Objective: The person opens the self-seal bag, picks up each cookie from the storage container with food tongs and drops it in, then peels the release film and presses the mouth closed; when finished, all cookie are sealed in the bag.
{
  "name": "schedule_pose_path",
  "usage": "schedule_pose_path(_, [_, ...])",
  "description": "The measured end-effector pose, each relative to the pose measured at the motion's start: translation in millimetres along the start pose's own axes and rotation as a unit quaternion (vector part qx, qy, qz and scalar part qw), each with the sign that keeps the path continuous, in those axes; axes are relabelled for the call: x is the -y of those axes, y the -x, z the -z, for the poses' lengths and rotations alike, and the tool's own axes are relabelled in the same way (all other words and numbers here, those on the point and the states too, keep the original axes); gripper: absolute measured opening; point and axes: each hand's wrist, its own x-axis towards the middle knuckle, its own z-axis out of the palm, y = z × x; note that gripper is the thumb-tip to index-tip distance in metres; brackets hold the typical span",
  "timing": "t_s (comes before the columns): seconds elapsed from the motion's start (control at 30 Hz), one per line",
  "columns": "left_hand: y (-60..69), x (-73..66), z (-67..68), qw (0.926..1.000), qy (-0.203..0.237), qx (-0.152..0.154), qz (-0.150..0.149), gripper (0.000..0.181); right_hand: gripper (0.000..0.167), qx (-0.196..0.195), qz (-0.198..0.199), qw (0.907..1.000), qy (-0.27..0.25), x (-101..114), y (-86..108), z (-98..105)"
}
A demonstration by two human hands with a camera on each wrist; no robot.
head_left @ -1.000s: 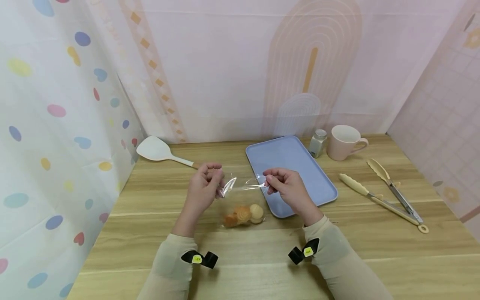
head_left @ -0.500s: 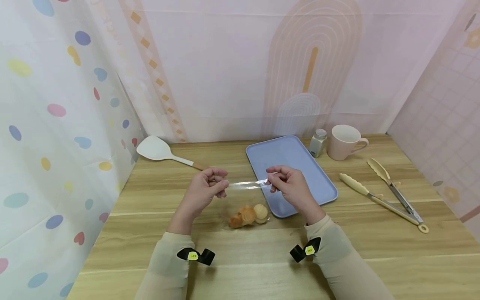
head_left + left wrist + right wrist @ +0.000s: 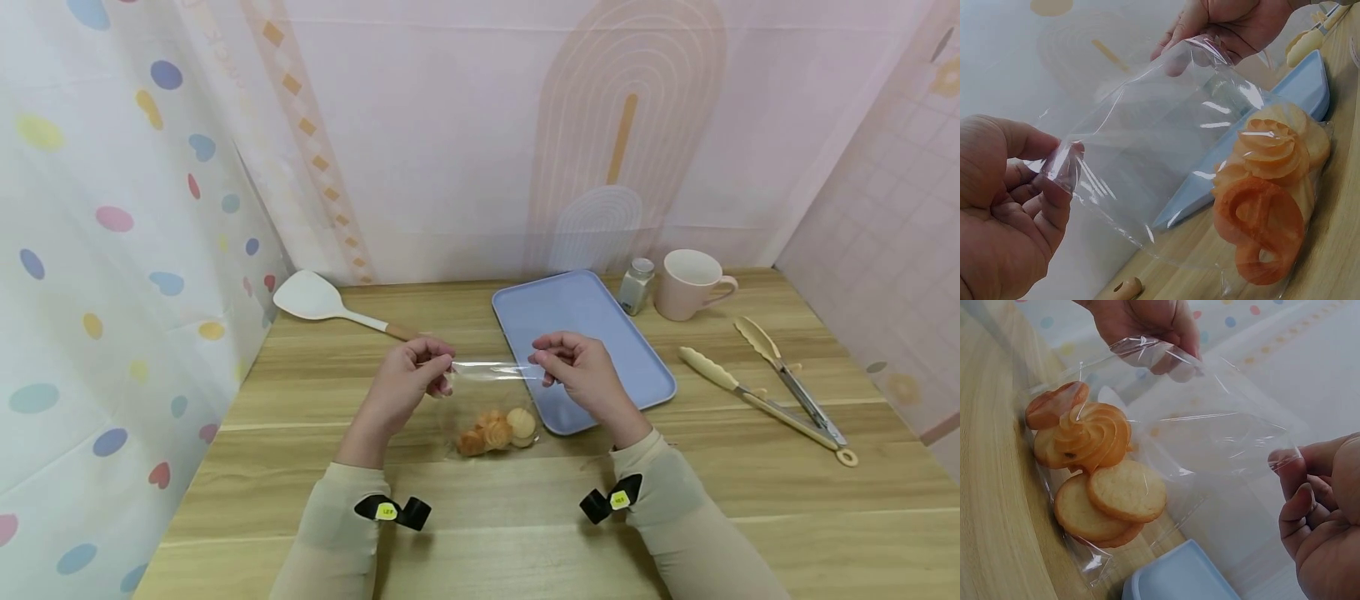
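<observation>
A clear plastic bag [image 3: 1141,125] hangs upright between both hands, its upper edge stretched across. My left hand [image 3: 401,385] pinches one upper corner between thumb and fingers. The opposite corner is pinched by my right hand [image 3: 583,375]. Cookies lie in the bottom of the bag: a pretzel-shaped one [image 3: 1260,228], a swirled one [image 3: 1094,436] and a round pale one [image 3: 1127,490], with others partly hidden behind them. Beyond the bag and under the right hand lies a blue tray [image 3: 573,312], flat on the table.
Behind my left hand, a white turner [image 3: 309,296] lies with its handle end hidden. A small glass jar [image 3: 636,286] and a pink mug [image 3: 684,287] stand at the back right. Cream-tipped tongs [image 3: 787,408] lie spread on the wooden table [image 3: 495,533] at right.
Over the last second my left hand has moved slightly left and down, and the bag's upper edge is pulled straighter. The cookies have shifted a little right. The last half second shows almost no movement.
</observation>
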Motion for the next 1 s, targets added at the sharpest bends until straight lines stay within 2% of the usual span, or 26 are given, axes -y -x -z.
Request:
schedule_pose_path(0.4, [0.1,-0.2,-1.5,0.9977,0.065,-0.012,-0.013,0.022,0.019,-0.019,-0.016,0.9993,-0.029,1.8,0.3,-1.8])
schedule_pose_path(0.53, [-0.6,1.1,-0.5,0.9973,0.070,-0.017,-0.015,0.023,0.018,-0.021,-0.017,0.9989,-0.038,2.0,1.0,-1.9])
schedule_pose_path(0.7, [-1.3,4.3,4.7,0.9969,0.077,-0.001,-0.017,0.024,0.015,-0.020,-0.017,0.9983,-0.052,1.4,1.4,-1.4])
schedule_pose_path(0.83, [-0.6,5.2,7.9,0.9947,0.099,0.018,-0.023,0.022,0.014,-0.016,-0.026,0.9970,-0.071,1.2,1.2,-0.7])
schedule_pose_path(1.0, [0.2,4.9,7.5,0.9910,0.128,0.023,-0.030,0.016,0.011,-0.011,-0.038,0.9951,-0.091,1.8,0.7,0.3])
